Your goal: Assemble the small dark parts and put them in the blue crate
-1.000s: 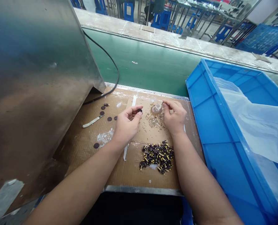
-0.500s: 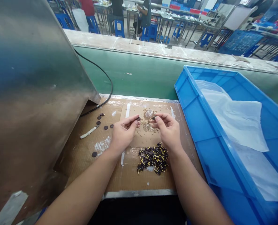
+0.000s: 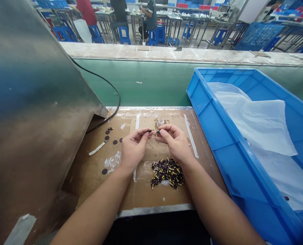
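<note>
My left hand (image 3: 133, 148) pinches a dark round disc (image 3: 149, 131) between thumb and fingertips. Close beside it, my right hand (image 3: 178, 144) grips a small dark piece with a yellow tip (image 3: 157, 132). The fingertips of both hands nearly meet; whether the two items touch is too small to tell. Below the right hand lies a pile of small dark pieces with yellow ends (image 3: 168, 173). A small clear cup (image 3: 161, 122) stands just beyond the fingers. Left of my left hand are several loose dark discs (image 3: 115, 142) and a white-handled knife (image 3: 97, 148).
Cardboard (image 3: 131, 200) covers the worktop. A blue crate (image 3: 205, 119) holding white sheets (image 3: 263, 126) stands at the right. A large metal housing (image 3: 39, 119) rises at the left, with a black cable (image 3: 110, 83) behind. Past the green wall (image 3: 161, 88), people sit at tables.
My right hand has moved left with the yellow-tipped piece, closing the gap to the disc in my left hand. The camera view has shifted and tilted slightly.
</note>
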A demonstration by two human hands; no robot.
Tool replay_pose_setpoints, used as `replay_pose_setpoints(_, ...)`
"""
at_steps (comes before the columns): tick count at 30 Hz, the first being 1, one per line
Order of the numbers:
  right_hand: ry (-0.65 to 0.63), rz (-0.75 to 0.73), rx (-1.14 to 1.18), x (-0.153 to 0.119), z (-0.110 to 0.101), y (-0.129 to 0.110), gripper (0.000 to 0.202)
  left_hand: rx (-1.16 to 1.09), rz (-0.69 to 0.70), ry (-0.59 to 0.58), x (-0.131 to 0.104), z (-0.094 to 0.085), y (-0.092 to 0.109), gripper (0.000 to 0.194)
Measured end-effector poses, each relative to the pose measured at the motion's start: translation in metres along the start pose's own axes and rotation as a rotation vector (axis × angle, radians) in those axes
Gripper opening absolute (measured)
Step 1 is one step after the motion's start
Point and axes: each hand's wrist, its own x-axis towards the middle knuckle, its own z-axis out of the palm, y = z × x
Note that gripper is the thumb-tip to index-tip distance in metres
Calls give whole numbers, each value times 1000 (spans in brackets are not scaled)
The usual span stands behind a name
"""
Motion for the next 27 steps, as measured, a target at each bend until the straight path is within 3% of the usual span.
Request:
replay_pose_setpoints(5, 6, 3, 29, -1, 1, 0, 22, 129, 120, -25, -3, 0, -1, 16)
replay_pose_setpoints(10, -34, 9, 52, -1, 0, 1, 18, 97, 70, -5, -4, 0, 1, 20)
replay_pose_setpoints(21, -39, -3, 79, -6, 3, -7, 16, -310, -144, -52, 2, 1, -1, 25)
replay_pose_setpoints(27, 70, -155, -107, -9, 4, -14, 13, -656, -366, -97, 5, -1, 3, 18)
